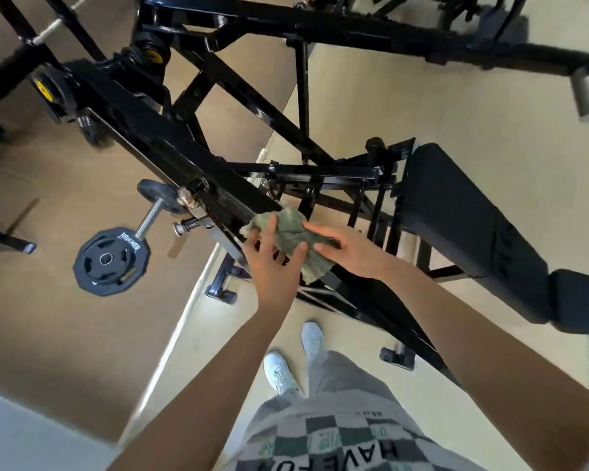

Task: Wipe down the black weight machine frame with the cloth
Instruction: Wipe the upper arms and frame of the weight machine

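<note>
Your left hand and right hand both grip the green cloth at the sloping black frame beam's lower end. There is open floor beneath, and the padded seat is close on the right.

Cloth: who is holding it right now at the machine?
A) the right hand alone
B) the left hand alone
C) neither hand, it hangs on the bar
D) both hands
D: the left hand and the right hand both grip the cloth, bunched between them at the near end of the black frame.
</note>
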